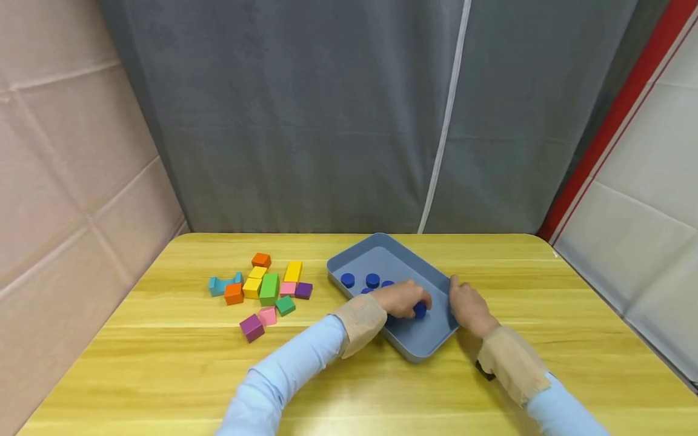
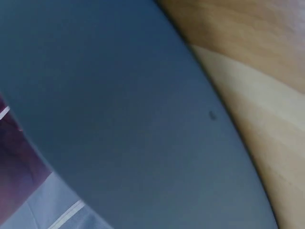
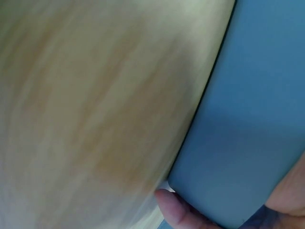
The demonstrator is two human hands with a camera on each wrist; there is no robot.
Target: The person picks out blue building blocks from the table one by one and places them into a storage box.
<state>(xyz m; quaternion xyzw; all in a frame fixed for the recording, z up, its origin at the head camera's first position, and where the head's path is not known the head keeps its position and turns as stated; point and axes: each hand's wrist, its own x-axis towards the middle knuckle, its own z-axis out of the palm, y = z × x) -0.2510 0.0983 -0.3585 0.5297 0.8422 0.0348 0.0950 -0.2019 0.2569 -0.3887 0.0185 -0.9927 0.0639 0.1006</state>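
Note:
A blue-grey tray (image 1: 431, 345) stands at an angle on the table, with several dark blue round discs (image 1: 347, 280) inside it. My left hand (image 1: 400, 298) reaches over the tray's near side and pinches a blue disc (image 1: 420, 310) with its fingertips near the right end; it hides part of the discs beneath. On the right, my right hand (image 1: 471, 309) grips the tray's right wall at the rim. In the right wrist view a fingertip (image 3: 176, 210) presses against the outside of that wall. The left wrist view is mostly filled by the tray's outer wall (image 2: 143, 119).
Several coloured wooden blocks lie loosely on the left part of the table, among them a green block (image 1: 269, 289), a purple cube (image 1: 252, 328) and a blue arch piece (image 1: 223, 284). A grey curtain (image 1: 305, 121) hangs behind the wooden table (image 1: 180, 363).

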